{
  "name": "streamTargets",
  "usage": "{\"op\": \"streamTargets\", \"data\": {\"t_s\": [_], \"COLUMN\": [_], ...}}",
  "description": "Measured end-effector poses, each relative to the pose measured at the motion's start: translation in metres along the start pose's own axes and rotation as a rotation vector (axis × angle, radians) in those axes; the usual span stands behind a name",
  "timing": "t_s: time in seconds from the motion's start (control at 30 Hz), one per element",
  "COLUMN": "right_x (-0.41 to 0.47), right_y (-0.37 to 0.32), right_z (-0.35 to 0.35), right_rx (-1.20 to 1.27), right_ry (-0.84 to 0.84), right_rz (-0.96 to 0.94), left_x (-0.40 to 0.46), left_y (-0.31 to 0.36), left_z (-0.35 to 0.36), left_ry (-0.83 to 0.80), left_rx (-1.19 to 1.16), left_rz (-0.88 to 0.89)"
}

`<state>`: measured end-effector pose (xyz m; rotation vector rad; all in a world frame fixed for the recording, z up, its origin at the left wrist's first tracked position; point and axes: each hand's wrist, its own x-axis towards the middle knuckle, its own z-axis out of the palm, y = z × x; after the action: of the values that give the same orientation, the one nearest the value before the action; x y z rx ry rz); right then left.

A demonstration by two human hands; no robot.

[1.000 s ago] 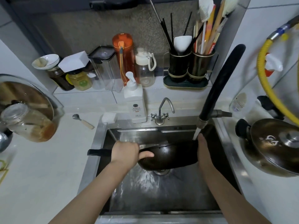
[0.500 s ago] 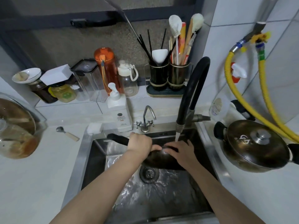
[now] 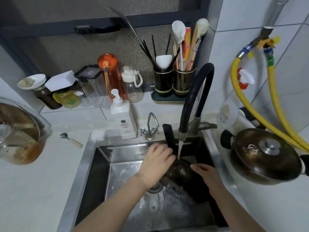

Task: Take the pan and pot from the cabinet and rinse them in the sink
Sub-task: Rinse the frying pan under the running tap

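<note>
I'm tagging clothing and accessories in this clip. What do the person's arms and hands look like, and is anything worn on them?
Both forearms are bare as far as the picture shows, with no sleeve in view. The left hand and the right hand carry no gloves, and no watch, bracelet or ring shows on either. The picture is slightly blurred, so a thin ring could be missed.

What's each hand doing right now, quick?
Left hand: grips the pan by its handle.
Right hand: open, fingers resting on the pan.

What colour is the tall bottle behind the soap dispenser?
Orange, seen in the head view: bottle.
</note>
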<state>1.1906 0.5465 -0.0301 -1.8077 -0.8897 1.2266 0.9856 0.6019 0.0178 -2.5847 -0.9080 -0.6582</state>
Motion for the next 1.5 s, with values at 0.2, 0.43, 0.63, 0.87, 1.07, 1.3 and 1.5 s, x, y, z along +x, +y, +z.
{"op": "streamTargets", "data": {"t_s": [0.2, 0.43, 0.63, 0.87, 1.07, 1.3, 1.5], "right_x": [0.002, 0.011, 0.026, 0.032, 0.032, 0.036, 0.034], "right_y": [0.007, 0.004, -0.029, -0.042, -0.047, -0.064, -0.064], "right_z": [-0.003, -0.007, 0.007, 0.017, 0.038, 0.04, 0.032], "right_rx": [0.024, -0.135, -0.339, -0.274, -0.242, -0.202, -0.111], "right_ry": [-0.025, -0.107, -0.284, -0.388, -0.439, -0.369, -0.317], "right_rz": [0.038, -0.12, -0.283, -0.235, -0.255, -0.288, -0.264], "left_x": [0.015, 0.033, 0.045, 0.038, 0.031, 0.035, 0.041], "left_y": [-0.001, 0.011, 0.015, 0.013, -0.004, -0.01, -0.007], "left_z": [0.006, 0.031, 0.035, 0.035, 0.026, 0.011, 0.013], "left_ry": [-0.355, -0.392, -0.289, -0.179, -0.187, -0.102, -0.039], "left_rx": [-1.137, -1.336, -1.316, -1.018, -0.867, -1.148, -1.329], "left_rz": [-1.003, -1.003, -1.013, -1.118, -1.298, -1.564, -1.666]}}
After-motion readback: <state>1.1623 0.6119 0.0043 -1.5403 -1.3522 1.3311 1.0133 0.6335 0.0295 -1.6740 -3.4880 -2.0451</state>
